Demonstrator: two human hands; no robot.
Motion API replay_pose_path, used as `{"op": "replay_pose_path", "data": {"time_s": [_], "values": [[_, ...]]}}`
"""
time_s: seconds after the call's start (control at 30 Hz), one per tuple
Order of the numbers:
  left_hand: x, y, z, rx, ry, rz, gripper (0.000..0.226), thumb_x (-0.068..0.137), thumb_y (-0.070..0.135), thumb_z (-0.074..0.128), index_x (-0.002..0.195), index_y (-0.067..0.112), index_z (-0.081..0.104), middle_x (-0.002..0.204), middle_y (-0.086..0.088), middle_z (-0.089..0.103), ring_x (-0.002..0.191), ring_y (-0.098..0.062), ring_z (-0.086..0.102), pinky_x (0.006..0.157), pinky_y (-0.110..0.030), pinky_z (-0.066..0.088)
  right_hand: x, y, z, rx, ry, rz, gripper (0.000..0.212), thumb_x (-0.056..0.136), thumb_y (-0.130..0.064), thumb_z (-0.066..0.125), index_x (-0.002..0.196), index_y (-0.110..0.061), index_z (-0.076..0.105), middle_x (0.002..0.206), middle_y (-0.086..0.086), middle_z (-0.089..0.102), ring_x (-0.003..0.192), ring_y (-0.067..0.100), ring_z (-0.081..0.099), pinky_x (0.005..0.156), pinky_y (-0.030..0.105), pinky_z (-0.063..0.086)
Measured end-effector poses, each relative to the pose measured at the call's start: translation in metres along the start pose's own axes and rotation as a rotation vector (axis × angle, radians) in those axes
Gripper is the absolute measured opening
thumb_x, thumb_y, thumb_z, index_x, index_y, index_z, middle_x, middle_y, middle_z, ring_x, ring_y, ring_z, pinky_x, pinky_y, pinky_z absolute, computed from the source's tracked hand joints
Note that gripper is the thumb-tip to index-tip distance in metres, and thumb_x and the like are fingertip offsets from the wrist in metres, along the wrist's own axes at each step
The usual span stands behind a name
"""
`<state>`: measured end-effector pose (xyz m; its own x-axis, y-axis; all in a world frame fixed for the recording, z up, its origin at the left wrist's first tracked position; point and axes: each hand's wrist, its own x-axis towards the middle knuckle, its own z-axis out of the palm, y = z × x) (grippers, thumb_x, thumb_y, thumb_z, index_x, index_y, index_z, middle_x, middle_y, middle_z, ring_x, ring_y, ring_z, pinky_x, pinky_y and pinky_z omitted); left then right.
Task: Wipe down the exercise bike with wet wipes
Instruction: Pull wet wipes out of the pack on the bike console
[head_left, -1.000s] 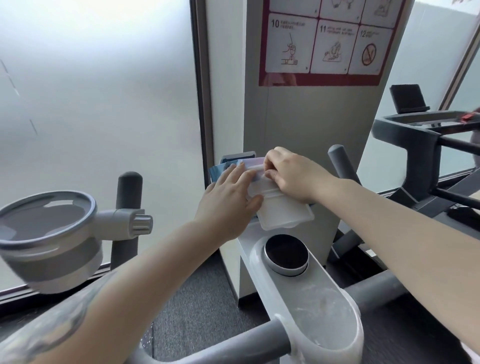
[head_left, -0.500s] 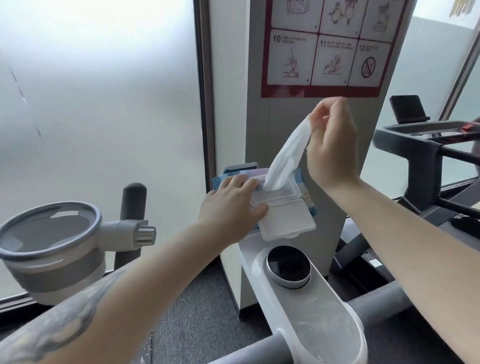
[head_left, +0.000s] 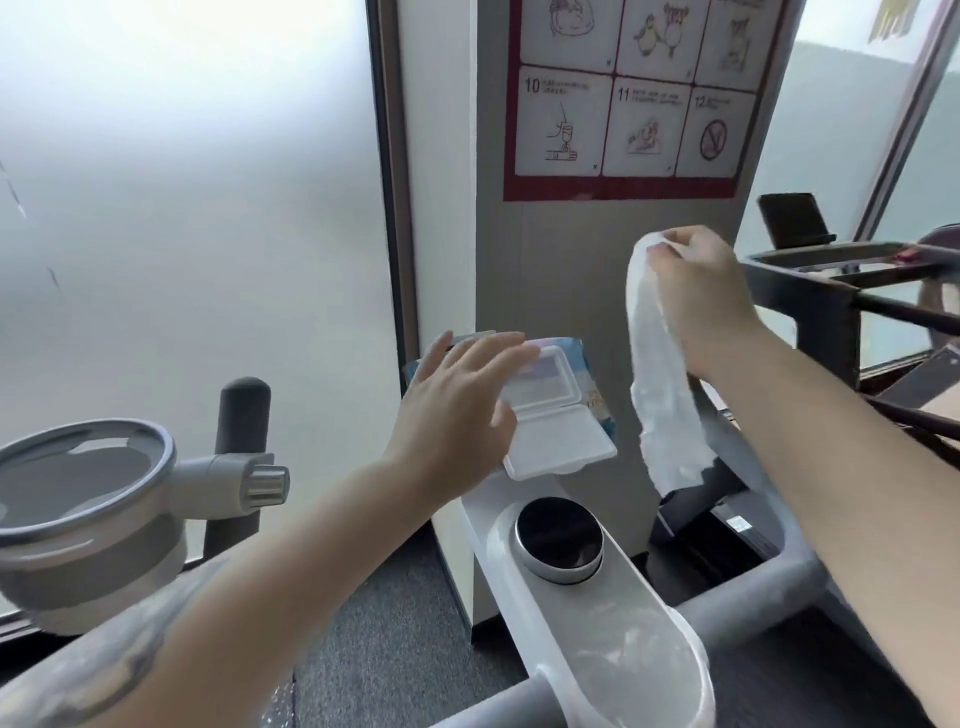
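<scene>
Head view: right hand at two o'clock pinches a limp white wet wipe hanging free; left hand, fingers flat, rests on the blue soft wipe pack with its white flip lid open, atop the grey exercise bike console. Best press the lid closed, then spread the wipe flat. Open room lies toward six o'clock; the grey pillar crowds twelve.
</scene>
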<state>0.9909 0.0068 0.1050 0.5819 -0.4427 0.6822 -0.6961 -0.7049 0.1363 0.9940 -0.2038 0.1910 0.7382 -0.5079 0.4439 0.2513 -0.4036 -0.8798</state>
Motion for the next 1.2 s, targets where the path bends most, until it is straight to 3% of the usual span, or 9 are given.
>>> {"op": "replay_pose_path", "data": {"time_s": [0.17, 0.37, 0.47, 0.53, 0.7, 0.87, 0.93, 1.03, 1.2], "values": [[-0.006, -0.015, -0.006, 0.213, -0.211, 0.162, 0.04, 0.092, 0.033, 0.032, 0.113, 0.033, 0.066, 0.123, 0.023, 0.062, 0.134, -0.001, 0.041, 0.121, -0.038, -0.005, -0.008, 0.021, 0.011, -0.023, -0.001, -0.065, 0.006, 0.098, -0.016, 0.048, 0.099, -0.017, 0.054, 0.1, 0.0, 0.058, 0.091, 0.016, 0.055, 0.079, 0.027, 0.046], [0.0, -0.026, -0.022, 0.2, -0.408, 0.158, 0.065, 0.077, 0.027, 0.065, 0.139, 0.036, 0.044, 0.142, 0.02, 0.047, 0.137, -0.001, 0.035, 0.122, -0.037, 0.001, -0.006, 0.024, 0.003, -0.03, 0.013, -0.11, 0.007, 0.099, -0.015, 0.044, 0.1, -0.016, 0.051, 0.1, 0.0, 0.056, 0.093, 0.016, 0.053, 0.082, 0.029, 0.046], [0.002, -0.027, -0.016, 0.032, -0.277, 0.037, 0.054, 0.081, 0.054, 0.064, 0.13, 0.034, 0.055, 0.129, 0.013, 0.06, 0.123, -0.012, 0.052, 0.106, -0.029, 0.032, -0.006, 0.027, 0.004, -0.015, 0.011, -0.082, 0.008, 0.099, -0.016, 0.045, 0.097, -0.019, 0.052, 0.1, 0.0, 0.056, 0.095, 0.018, 0.055, 0.084, 0.032, 0.049], [0.008, -0.024, -0.007, -0.14, -0.097, -0.121, 0.039, 0.09, 0.038, 0.063, 0.128, 0.031, 0.056, 0.121, 0.006, 0.064, 0.106, -0.018, 0.059, 0.087, -0.031, 0.047, -0.006, 0.027, 0.004, 0.01, 0.019, -0.081, 0.013, 0.098, -0.015, 0.045, 0.09, -0.023, 0.051, 0.096, -0.004, 0.056, 0.094, 0.017, 0.055, 0.086, 0.035, 0.049], [0.01, -0.026, 0.019, 0.028, 0.06, 0.005, 0.049, 0.081, 0.0, 0.069, 0.126, 0.018, 0.062, 0.13, 0.003, 0.061, 0.123, -0.021, 0.052, 0.103, -0.039, 0.043, -0.009, 0.021, 0.008, -0.022, 0.02, -0.132, 0.007, 0.097, -0.013, 0.046, 0.097, -0.018, 0.051, 0.096, -0.004, 0.056, 0.093, 0.015, 0.054, 0.08, 0.026, 0.047], [-0.004, -0.017, 0.025, 0.276, -0.049, 0.042, 0.04, 0.093, 0.013, 0.053, 0.132, 0.018, 0.059, 0.138, 0.005, 0.057, 0.134, -0.02, 0.046, 0.116, -0.033, 0.021, -0.026, 0.021, 0.02, -0.11, -0.041, -0.192, 0.007, 0.098, -0.016, 0.046, 0.096, -0.018, 0.052, 0.087, -0.015, 0.053, 0.087, 0.009, 0.052, 0.067, 0.01, 0.038], [0.008, -0.003, 0.01, 0.116, -0.144, -0.13, 0.036, 0.096, 0.019, 0.045, 0.127, 0.024, 0.063, 0.134, 0.006, 0.059, 0.128, -0.018, 0.048, 0.112, -0.029, 0.025, -0.035, 0.018, 0.024, -0.121, -0.082, -0.218, 0.006, 0.098, -0.017, 0.047, 0.096, -0.019, 0.052, 0.086, -0.017, 0.053, 0.087, 0.008, 0.053, 0.067, 0.012, 0.037], [0.03, 0.017, -0.03, -0.619, -0.278, -0.556, 0.042, 0.072, 0.027, 0.054, 0.111, 0.028, 0.072, 0.112, 0.004, 0.07, 0.102, -0.017, 0.062, 0.092, -0.036, 0.05, -0.043, 0.006, 0.026, -0.084, -0.117, -0.233, 0.006, 0.099, -0.019, 0.047, 0.097, -0.019, 0.053, 0.089, -0.015, 0.055, 0.088, 0.007, 0.054, 0.066, 0.014, 0.039], [0.028, 0.033, -0.057, -0.873, -0.159, -0.554, 0.037, 0.075, 0.023, 0.078, 0.11, 0.023, 0.065, 0.102, 0.007, 0.069, 0.093, -0.007, 0.065, 0.07, -0.021, 0.046, -0.053, -0.018, 0.024, 0.087, -0.357, -0.182, 0.008, 0.102, -0.022, 0.045, 0.1, -0.019, 0.053, 0.094, -0.006, 0.06, 0.087, 0.011, 0.06, 0.066, 0.017, 0.048]]}}
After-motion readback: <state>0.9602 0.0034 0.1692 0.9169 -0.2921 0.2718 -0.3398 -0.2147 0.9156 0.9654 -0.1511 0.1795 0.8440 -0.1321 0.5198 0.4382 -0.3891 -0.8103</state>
